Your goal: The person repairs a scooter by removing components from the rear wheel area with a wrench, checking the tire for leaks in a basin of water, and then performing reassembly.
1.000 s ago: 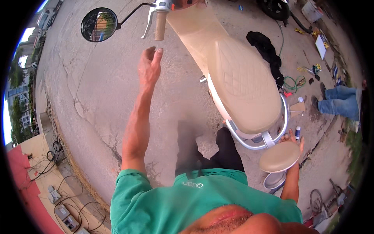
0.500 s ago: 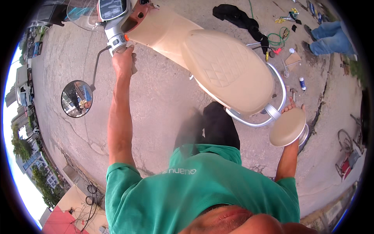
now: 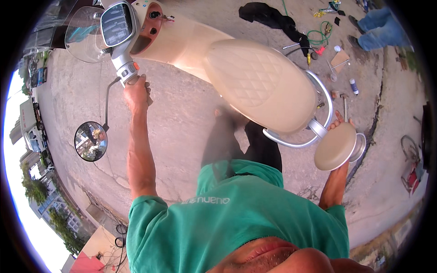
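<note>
A beige scooter slants across the view, its quilted seat [image 3: 259, 84] at the middle and its handlebar with a square display [image 3: 117, 23] at the upper left. My left hand [image 3: 137, 93] is closed round the near handlebar grip, just below the switch housing [image 3: 127, 71]. A round mirror [image 3: 91, 141] hangs on a thin stalk beside it. Behind the round beige backrest [image 3: 336, 146] at the scooter's rear is my right hand [image 3: 337, 121]. Its fingers reach past the far edge, stretched and apart; the backrest hides the palm.
A silver grab rail [image 3: 328, 98] curves round the seat's rear. Beyond it lie a hammer [image 3: 345, 107], a blue-and-white bottle [image 3: 353, 86], a green cord [image 3: 318, 32] and a black cloth [image 3: 273, 20]. Another person's jeans [image 3: 380, 34] show at the upper right. A bicycle [image 3: 411, 154] is at the far right.
The scooter's handlebar, display and mirror have shifted left and lower in view, with my left hand still on the grip. The seat has shifted slightly left. My right hand stays behind the backrest.
</note>
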The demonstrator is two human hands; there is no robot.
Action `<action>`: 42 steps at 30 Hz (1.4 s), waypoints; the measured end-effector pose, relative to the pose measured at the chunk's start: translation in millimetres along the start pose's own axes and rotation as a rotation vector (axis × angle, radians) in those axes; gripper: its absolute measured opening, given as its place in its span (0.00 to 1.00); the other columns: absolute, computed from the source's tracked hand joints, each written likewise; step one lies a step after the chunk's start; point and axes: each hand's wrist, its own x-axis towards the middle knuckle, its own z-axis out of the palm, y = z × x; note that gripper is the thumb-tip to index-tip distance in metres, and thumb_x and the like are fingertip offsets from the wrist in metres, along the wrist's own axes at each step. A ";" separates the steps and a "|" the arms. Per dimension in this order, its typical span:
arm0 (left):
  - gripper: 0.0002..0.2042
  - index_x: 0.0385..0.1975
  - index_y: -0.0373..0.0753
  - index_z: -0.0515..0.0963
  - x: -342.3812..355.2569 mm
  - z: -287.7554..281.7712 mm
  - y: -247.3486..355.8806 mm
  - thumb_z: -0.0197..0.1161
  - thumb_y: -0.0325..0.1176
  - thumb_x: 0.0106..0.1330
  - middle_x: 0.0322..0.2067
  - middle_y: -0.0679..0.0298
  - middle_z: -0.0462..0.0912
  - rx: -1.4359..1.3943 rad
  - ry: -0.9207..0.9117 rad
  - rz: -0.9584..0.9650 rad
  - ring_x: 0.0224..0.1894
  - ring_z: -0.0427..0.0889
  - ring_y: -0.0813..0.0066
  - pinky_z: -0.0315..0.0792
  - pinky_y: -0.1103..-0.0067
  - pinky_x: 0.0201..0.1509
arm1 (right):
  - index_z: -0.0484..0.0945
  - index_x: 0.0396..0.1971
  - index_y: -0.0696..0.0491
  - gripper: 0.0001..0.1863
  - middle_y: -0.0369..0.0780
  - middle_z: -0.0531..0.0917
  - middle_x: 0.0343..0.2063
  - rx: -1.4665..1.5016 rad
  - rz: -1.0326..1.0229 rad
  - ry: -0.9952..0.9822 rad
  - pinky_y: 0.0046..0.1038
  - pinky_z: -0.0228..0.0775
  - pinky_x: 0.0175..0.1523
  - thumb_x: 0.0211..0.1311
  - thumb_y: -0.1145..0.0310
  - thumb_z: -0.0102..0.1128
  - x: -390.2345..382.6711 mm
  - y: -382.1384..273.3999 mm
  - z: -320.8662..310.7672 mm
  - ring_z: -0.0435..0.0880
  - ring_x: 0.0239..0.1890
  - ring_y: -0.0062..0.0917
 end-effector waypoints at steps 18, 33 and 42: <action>0.07 0.36 0.36 0.76 46.1 -8.5 -65.6 0.61 0.31 0.62 0.21 0.63 0.78 -0.037 -0.003 -0.051 0.17 0.75 0.78 0.69 0.79 0.21 | 0.64 0.63 0.61 0.35 0.33 0.68 0.22 0.014 0.035 -0.296 0.25 0.61 0.33 0.72 0.45 0.40 0.5 12.7 -36.5 0.67 0.29 0.21; 0.11 0.38 0.31 0.76 80.1 -4.8 -99.7 0.65 0.31 0.61 0.24 0.62 0.80 -0.080 -0.169 -0.040 0.22 0.79 0.77 0.75 0.79 0.25 | 0.63 0.65 0.62 0.32 0.35 0.72 0.29 -0.239 -0.192 -0.108 0.28 0.65 0.51 0.76 0.51 0.31 1.0 68.8 -5.1 0.70 0.34 0.25; 0.20 0.40 0.28 0.76 60.2 33.5 -15.0 0.67 0.38 0.55 0.30 0.52 0.85 0.052 -0.192 0.143 0.26 0.85 0.67 0.79 0.72 0.33 | 0.57 0.69 0.60 0.25 0.33 0.73 0.38 -0.641 -0.307 0.022 0.19 0.66 0.50 0.76 0.70 0.41 16.0 46.4 36.6 0.71 0.37 0.20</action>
